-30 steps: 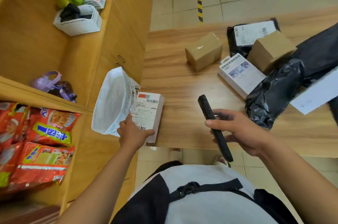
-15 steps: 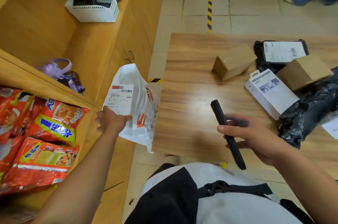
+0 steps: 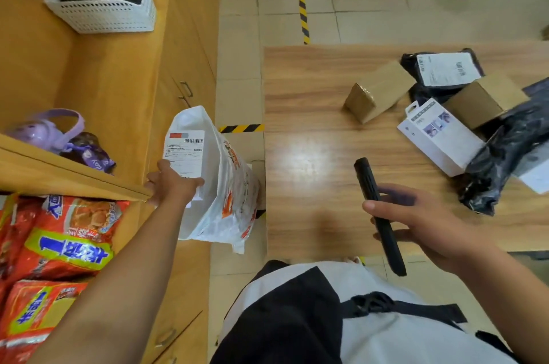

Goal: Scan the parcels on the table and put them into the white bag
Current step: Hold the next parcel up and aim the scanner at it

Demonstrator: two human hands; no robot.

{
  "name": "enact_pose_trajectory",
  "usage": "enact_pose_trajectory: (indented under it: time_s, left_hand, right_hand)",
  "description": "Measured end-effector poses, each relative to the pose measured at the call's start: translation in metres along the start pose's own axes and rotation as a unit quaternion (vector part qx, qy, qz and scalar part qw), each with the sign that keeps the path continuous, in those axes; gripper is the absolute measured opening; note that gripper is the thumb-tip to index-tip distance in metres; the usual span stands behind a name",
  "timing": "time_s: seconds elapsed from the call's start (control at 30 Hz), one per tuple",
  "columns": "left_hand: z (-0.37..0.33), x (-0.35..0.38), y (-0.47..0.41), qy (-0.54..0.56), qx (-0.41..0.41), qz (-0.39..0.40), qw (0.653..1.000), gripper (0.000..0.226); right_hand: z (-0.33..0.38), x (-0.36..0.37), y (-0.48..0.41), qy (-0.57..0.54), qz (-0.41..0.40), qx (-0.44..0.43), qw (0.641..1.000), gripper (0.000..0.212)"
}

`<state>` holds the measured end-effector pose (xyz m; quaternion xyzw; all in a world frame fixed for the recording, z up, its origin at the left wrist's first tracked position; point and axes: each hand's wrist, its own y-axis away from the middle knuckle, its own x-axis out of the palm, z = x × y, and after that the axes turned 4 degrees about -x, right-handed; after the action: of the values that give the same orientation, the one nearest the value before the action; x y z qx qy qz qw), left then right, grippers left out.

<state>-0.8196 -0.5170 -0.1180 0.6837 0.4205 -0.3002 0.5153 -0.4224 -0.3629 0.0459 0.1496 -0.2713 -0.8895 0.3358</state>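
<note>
Left of the bench (image 3: 312, 114), the left grip (image 3: 170, 185) holds a labelled white parcel (image 3: 185, 152) against the white bag (image 3: 231, 185). Over the bench's near edge, the right grip (image 3: 421, 224) clasps a black scanner (image 3: 367, 179).

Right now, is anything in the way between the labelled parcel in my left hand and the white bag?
Nothing visible. Your left hand holds the labelled parcel right against the white bag, near its top; the right hand with the black scanner is well clear over the table.
</note>
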Motion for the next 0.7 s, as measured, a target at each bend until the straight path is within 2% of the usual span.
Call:
enact_pose_trajectory:
  time_s: [0.1,0.2,0.27,0.33,0.43,0.5,0.63,0.7]
  left_hand:
    - [0.002,0.005,-0.005,-0.003,-0.002,0.034,0.999,0.103]
    - [0.001,0.01,0.001,-0.02,0.017,0.042,0.999,0.101]
    - [-0.005,0.011,0.011,0.003,0.044,0.038,0.998,0.089]
    - [-0.014,0.011,0.025,0.06,0.075,0.068,0.993,0.069]
    - [-0.034,0.007,0.06,0.172,0.138,0.174,0.96,0.035]
    - [-0.054,0.003,0.09,0.202,0.168,0.244,0.933,0.022]
    - [-0.094,0.004,0.153,0.216,0.21,0.349,0.887,0.024]
    - [-0.113,0.008,0.183,0.232,0.228,0.389,0.862,0.026]
  right_hand:
    - [-0.001,0.005,0.003,-0.003,-0.013,0.004,1.0,0.07]
    - [-0.002,0.008,0.004,-0.004,-0.02,0.009,1.0,0.075]
    - [-0.001,0.01,0.004,-0.007,-0.019,0.007,1.0,0.079]
    - [-0.001,0.011,0.002,-0.008,-0.013,0.002,1.0,0.077]
    - [-0.002,0.009,-0.003,-0.009,0.001,-0.004,1.0,0.067]
    - [-0.002,0.006,-0.005,-0.01,0.012,-0.01,1.0,0.065]
    - [-0.001,-0.008,-0.005,-0.019,0.023,-0.021,0.999,0.051]
    - [-0.002,-0.02,-0.005,-0.017,0.02,-0.025,0.999,0.054]
